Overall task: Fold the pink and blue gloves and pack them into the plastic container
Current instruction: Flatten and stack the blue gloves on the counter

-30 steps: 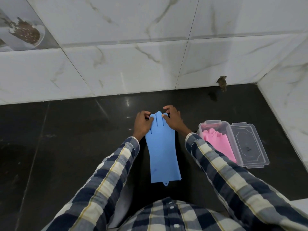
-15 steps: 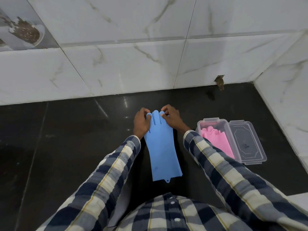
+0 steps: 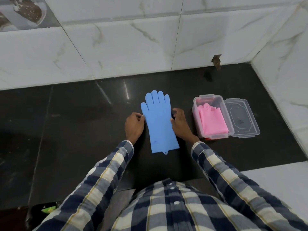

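Note:
The blue glove (image 3: 159, 122) lies flat on the black counter, fingers pointing away from me, cuff toward me. My left hand (image 3: 134, 125) rests at its left edge near the palm, fingertips curled against the glove. My right hand (image 3: 180, 124) touches its right edge at the same height. To the right stands the clear plastic container (image 3: 195, 104), open, with the folded pink glove (image 3: 211, 120) lying inside it.
The container's clear lid (image 3: 241, 120) lies flat, attached on its right side. White marble tiled walls close the counter at the back and right. A white ledge (image 3: 275, 177) borders the near right. A small hole (image 3: 216, 60) marks the back wall.
Both hands slid from the glove's fingertips down to its sides at the palm. The glove's fingers now lie uncovered and spread flat.

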Motion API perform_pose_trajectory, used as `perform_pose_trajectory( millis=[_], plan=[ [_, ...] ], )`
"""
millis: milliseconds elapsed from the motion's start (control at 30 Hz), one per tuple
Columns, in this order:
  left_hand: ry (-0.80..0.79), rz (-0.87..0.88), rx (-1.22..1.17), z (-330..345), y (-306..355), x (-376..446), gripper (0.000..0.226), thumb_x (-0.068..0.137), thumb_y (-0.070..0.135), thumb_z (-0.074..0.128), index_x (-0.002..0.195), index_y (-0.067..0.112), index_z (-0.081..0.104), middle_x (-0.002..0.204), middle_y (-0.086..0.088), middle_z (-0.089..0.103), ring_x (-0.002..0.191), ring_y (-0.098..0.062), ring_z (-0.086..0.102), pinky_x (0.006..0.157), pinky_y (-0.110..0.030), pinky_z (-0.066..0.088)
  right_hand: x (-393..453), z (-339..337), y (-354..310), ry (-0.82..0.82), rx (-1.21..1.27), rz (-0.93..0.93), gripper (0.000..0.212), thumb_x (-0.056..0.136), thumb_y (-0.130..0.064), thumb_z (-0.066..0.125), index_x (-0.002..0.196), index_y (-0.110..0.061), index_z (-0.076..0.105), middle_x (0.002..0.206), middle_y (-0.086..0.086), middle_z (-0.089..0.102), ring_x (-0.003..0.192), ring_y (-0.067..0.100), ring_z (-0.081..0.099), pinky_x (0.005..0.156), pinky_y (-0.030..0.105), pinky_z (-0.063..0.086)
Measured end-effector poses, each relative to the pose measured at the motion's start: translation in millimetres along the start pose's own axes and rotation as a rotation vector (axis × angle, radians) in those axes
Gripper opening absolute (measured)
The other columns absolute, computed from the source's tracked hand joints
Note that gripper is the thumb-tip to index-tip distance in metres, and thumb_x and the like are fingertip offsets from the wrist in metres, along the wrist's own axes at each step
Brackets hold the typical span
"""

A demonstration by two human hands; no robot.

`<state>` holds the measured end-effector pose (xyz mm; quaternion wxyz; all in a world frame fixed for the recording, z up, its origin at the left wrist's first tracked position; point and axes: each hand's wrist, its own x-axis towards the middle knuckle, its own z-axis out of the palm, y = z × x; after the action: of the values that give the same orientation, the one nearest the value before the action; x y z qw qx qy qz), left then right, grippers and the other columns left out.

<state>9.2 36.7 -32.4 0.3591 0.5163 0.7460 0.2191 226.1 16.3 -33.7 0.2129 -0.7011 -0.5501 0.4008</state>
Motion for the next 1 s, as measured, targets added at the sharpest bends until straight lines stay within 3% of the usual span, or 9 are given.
perform_pose_trajectory(
  millis=[133,300,400,467,533,633,733,867,1000],
  plan=[
    [-0.057,-0.061,0.095,9.2,3.8,-21.5,0.030,0.100,0.043,0.062,0.101,0.019,0.081,0.098,-0.001,0.083,0.096,-0.026,0.080,0.097,-0.048,0.063,-15.1,1.9,9.0,-0.062,-0.034,0.047,0.026,0.108,-0.025,0.053,0.132,-0.019,0.045,0.127,0.003,0.062,0.104,0.015,0.065,0.080,0.029,0.051],
    [-0.131,-0.135,0.148,17.4,2.4,-44.3,0.040,0.099,0.045,0.063,0.091,0.010,0.081,0.091,-0.004,0.082,0.084,-0.028,0.080,0.093,-0.047,0.065,-31.1,-7.3,23.1,-0.129,-0.109,-0.012,0.020,0.106,-0.024,0.047,0.124,-0.023,0.040,0.112,0.001,0.065,0.096,0.022,0.069,0.079,0.041,0.056],
    [-0.152,-0.191,0.146,21.2,-2.1,-56.1,0.042,0.098,0.045,0.063,0.085,0.009,0.078,0.091,-0.006,0.081,0.089,-0.032,0.080,0.093,-0.045,0.064,-43.7,-11.0,38.2,-0.198,-0.193,-0.136,0.035,0.103,-0.007,0.043,0.134,-0.022,0.036,0.099,0.005,0.065,0.084,0.026,0.069,0.083,0.054,0.060],
    [-0.136,-0.228,0.145,25.3,-4.2,-63.2,0.045,0.098,0.048,0.062,0.072,0.012,0.066,0.086,-0.003,0.075,0.095,-0.035,0.078,0.089,-0.040,0.061,-52.9,-12.0,45.8,-0.220,-0.248,-0.243,0.049,0.100,0.000,0.040,0.142,-0.026,0.038,0.100,0.002,0.061,0.081,0.015,0.061,0.076,0.045,0.056],
    [-0.115,-0.254,0.134,29.1,-4.3,-70.0,0.044,0.098,0.051,0.062,0.069,0.018,0.055,0.085,-0.003,0.067,0.099,-0.037,0.076,0.083,-0.038,0.053,-59.7,-10.0,50.1,-0.216,-0.319,-0.349,0.056,0.099,0.004,0.041,0.148,-0.022,0.047,0.122,0.001,0.058,0.097,0.013,0.056,0.084,0.035,0.050],
    [-0.111,-0.250,0.117,35.3,-3.3,-76.0,0.043,0.100,0.051,0.062,0.077,0.016,0.054,0.091,-0.012,0.069,0.103,-0.038,0.075,0.079,-0.037,0.047,-63.7,-7.5,57.3,-0.213,-0.439,-0.443,0.048,0.103,0.003,0.045,0.144,-0.020,0.058,0.137,0.002,0.050,0.119,0.022,0.048,0.096,0.039,0.052],
    [-0.099,-0.231,0.102,38.8,-0.9,-78.0,0.042,0.100,0.052,0.063,0.101,0.011,0.062,0.110,-0.009,0.073,0.106,-0.034,0.073,0.081,-0.038,0.048,-65.3,-12.8,62.3,-0.187,-0.449,-0.502,0.041,0.103,-0.003,0.053,0.139,-0.020,0.063,0.135,0.001,0.050,0.118,0.020,0.046,0.098,0.037,0.051],
    [-0.069,-0.241,0.098,39.0,3.3,-81.4,0.044,0.103,0.050,0.061,0.124,0.011,0.057,0.125,-0.008,0.070,0.116,-0.033,0.069,0.088,-0.040,0.049,-66.9,-19.3,68.3,-0.118,-0.453,-0.541,0.031,0.106,-0.017,0.059,0.135,-0.021,0.070,0.133,0.001,0.052,0.117,0.020,0.049,0.102,0.038,0.050],
    [-0.032,-0.184,-0.091,35.5,7.1,-86.0,0.029,0.103,0.022,0.060,0.128,0.009,0.057,0.133,-0.012,0.066,0.120,-0.032,0.067,0.099,-0.045,0.055,-67.7,-20.1,61.0,-0.062,-0.450,-0.539,0.024,0.108,-0.029,0.057,0.125,-0.023,0.073,0.145,-0.001,0.050,0.131,0.021,0.047,0.107,0.044,0.047]
  ],
)
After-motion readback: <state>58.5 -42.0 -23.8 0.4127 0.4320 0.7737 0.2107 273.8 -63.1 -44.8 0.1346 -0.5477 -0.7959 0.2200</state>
